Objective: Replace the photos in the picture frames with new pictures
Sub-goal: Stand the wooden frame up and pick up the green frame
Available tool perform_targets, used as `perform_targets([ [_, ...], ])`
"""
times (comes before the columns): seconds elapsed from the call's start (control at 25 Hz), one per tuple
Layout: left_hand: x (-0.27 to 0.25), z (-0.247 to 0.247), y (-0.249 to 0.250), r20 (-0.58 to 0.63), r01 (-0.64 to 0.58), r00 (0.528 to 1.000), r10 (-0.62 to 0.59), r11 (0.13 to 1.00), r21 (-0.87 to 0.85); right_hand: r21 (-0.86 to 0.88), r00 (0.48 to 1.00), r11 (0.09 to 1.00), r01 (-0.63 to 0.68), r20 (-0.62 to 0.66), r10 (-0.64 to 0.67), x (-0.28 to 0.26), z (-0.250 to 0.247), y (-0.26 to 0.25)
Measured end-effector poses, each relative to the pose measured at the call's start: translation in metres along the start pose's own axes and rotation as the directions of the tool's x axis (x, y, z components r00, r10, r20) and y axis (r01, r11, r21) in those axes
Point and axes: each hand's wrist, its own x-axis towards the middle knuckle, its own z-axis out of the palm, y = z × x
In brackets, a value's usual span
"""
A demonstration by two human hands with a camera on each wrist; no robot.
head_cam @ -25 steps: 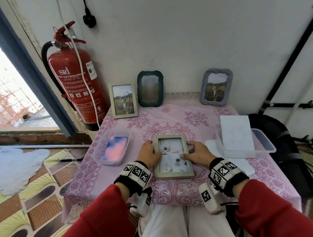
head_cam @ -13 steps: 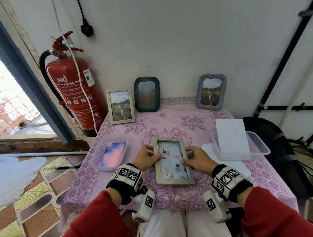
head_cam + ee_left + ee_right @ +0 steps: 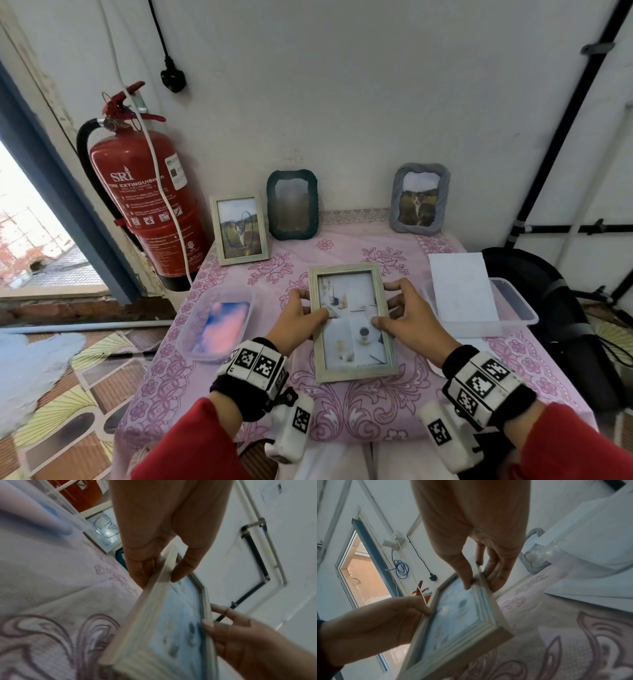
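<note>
A pale wooden picture frame [image 3: 352, 322] with a whitish photo in it is lifted off the table, tilted up towards me. My left hand [image 3: 301, 315] pinches its left edge, thumb on the front, fingers behind [image 3: 142, 566]. My right hand [image 3: 400, 315] pinches the right edge the same way [image 3: 467, 577]. Three more frames stand against the wall: a pale wooden one [image 3: 239, 233], a dark green one [image 3: 293, 209] and a grey one [image 3: 419, 198].
A clear tub [image 3: 191, 329] holding a pink-and-blue picture sits at the left on the pink tablecloth [image 3: 359, 411]. A second clear tub [image 3: 517, 308] at the right has a white sheet [image 3: 462, 287] across it. A red fire extinguisher [image 3: 144, 202] stands left of the table.
Both hands have raised the frame from flat on the cloth and tipped its top edge up and away from me.
</note>
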Motion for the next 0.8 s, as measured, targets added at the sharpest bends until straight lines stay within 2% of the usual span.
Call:
perform_targets([
  [0.16,-0.004,-0.003,0.014,0.061,0.005,0.998,0.008,0.980,-0.199,0.134,0.999,0.990,0.039,0.006,-0.040,0.001,-0.004,-0.004],
  [0.36,-0.003,-0.005,0.025,0.037,-0.090,0.994,0.100,0.972,-0.219,0.307,0.997,0.949,0.076,-0.005,-0.078,0.001,-0.004,-0.011],
  [0.44,-0.003,-0.006,0.029,0.042,-0.108,0.992,0.121,0.965,-0.239,0.379,0.999,0.924,0.048,-0.008,-0.049,0.003,-0.008,-0.015],
  [0.64,-0.001,-0.011,0.041,0.145,-0.123,0.975,0.168,0.953,-0.277,0.516,0.996,0.853,-0.075,0.087,0.035,0.010,-0.015,-0.021],
  [0.8,0.005,-0.008,0.046,0.180,-0.127,0.965,0.189,0.942,-0.310,0.590,0.990,0.800,-0.104,0.140,0.025,0.014,-0.019,-0.023],
])
